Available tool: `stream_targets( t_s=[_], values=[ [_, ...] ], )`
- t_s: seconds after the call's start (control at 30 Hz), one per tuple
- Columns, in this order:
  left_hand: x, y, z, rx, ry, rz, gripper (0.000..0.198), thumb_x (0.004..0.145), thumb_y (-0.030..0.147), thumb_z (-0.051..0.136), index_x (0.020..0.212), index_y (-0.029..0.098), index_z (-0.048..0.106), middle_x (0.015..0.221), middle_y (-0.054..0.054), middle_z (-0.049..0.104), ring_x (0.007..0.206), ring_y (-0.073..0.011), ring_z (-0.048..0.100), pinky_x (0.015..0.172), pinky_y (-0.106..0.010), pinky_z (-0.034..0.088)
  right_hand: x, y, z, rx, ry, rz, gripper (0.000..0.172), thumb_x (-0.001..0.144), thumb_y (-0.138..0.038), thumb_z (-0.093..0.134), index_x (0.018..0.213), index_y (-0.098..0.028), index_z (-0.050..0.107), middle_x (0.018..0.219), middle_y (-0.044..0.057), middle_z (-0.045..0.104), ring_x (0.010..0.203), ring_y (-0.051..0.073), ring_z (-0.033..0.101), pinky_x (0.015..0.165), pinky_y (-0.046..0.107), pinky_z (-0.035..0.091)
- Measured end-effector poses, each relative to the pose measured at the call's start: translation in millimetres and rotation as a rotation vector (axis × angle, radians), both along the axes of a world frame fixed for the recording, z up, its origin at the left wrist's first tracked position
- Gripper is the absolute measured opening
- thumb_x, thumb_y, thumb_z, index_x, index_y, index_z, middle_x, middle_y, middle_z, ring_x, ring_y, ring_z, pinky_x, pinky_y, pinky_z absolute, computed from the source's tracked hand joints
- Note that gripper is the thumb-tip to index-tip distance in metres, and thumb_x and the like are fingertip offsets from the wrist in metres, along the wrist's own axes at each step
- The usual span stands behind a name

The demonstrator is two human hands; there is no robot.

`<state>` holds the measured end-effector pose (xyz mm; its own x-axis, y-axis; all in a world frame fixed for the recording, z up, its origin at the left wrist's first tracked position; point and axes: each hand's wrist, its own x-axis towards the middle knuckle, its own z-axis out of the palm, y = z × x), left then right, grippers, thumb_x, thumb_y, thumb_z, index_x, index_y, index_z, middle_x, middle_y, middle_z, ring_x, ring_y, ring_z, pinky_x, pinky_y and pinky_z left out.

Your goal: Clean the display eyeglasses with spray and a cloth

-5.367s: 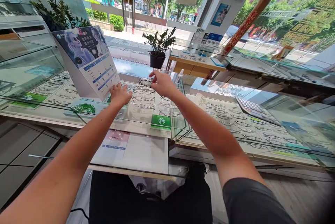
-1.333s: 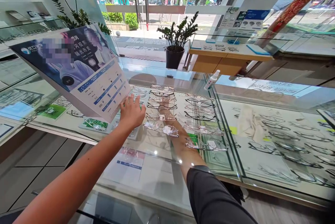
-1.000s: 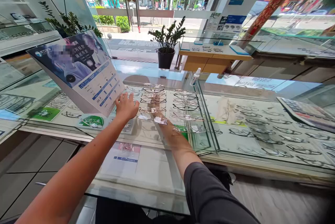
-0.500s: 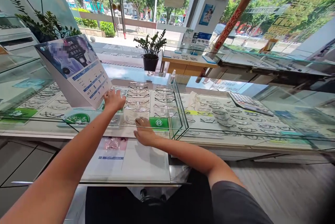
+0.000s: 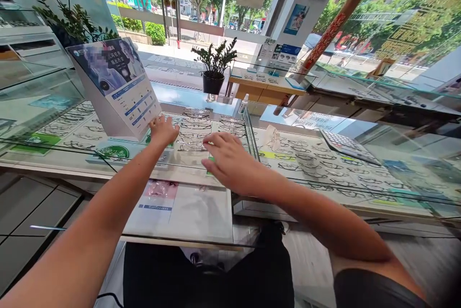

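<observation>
My left hand [image 5: 163, 131] lies at the lower right corner of a cardboard display stand [image 5: 133, 99], its fingers apart and nothing seen in them. My right hand [image 5: 230, 161] hovers over the front of the glass display case [image 5: 252, 130], fingers stretched out and thumb apart. Beneath it a green card [image 5: 210, 160] is mostly covered. Between my hands, rows of eyeglasses [image 5: 194, 124] lie on a pale tray in the case. More eyeglasses [image 5: 230, 125] sit just beyond my right fingers.
A spray bottle [image 5: 244, 103] and a potted plant [image 5: 213, 70] stand behind the case. On the right are a crumpled cloth [image 5: 271, 137] and a calculator or keyboard-like panel [image 5: 349, 147]. A lower glass-topped counter [image 5: 201, 212] lies before my lap.
My right hand has come up and to the right from the case's front row, and its fingers have spread. My left hand stays by the display stand. The view has shifted slightly.
</observation>
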<state>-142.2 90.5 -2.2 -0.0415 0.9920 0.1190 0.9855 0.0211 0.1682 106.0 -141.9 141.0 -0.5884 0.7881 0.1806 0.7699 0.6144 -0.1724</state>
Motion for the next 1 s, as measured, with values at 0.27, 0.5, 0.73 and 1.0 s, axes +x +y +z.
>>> stream_targets(
  t_s=[0.27,0.5,0.73,1.0],
  values=[
    [3,-4,1.7,0.007,-0.012,0.006,0.075,0.108,0.050,0.035,0.172,0.015,0.049,0.184,-0.021,0.038,0.169,-0.0435,0.032,0.134,-0.063,0.029,-10,217,0.6,-0.011,-0.079,-0.184,0.083,0.117,-0.063,0.018,0.129,-0.013,0.083,0.157,0.020,0.065,0.139,0.045,0.054,0.122,0.063,0.042],
    [5,-10,4.9,-0.007,0.004,0.006,0.075,0.108,0.049,0.032,0.173,0.015,0.048,0.184,-0.021,0.037,0.170,-0.0428,0.032,0.133,-0.064,0.031,-18,324,-33.5,-0.154,-0.137,-0.335,0.094,0.115,-0.069,0.010,0.144,-0.009,0.077,0.172,0.022,0.055,0.152,0.049,0.049,0.127,0.061,0.040],
    [6,-12,5.1,-0.011,0.004,0.005,0.074,0.109,0.049,0.032,0.174,0.016,0.046,0.185,-0.020,0.036,0.171,-0.0421,0.031,0.133,-0.065,0.031,-18,367,-65.8,-0.181,-0.099,-0.355,0.106,0.109,-0.079,0.007,0.139,-0.006,0.077,0.170,0.028,0.056,0.158,0.054,0.044,0.129,0.064,0.037],
    [7,-12,3.6,0.021,0.017,0.022,0.073,0.108,0.048,0.034,0.171,0.016,0.050,0.183,-0.020,0.040,0.169,-0.0412,0.033,0.133,-0.063,0.032,-29,363,-75.2,-0.229,-0.079,-0.308,0.098,0.108,-0.084,0.017,0.117,-0.013,0.084,0.170,0.022,0.059,0.159,0.052,0.044,0.131,0.063,0.037]
  ],
)
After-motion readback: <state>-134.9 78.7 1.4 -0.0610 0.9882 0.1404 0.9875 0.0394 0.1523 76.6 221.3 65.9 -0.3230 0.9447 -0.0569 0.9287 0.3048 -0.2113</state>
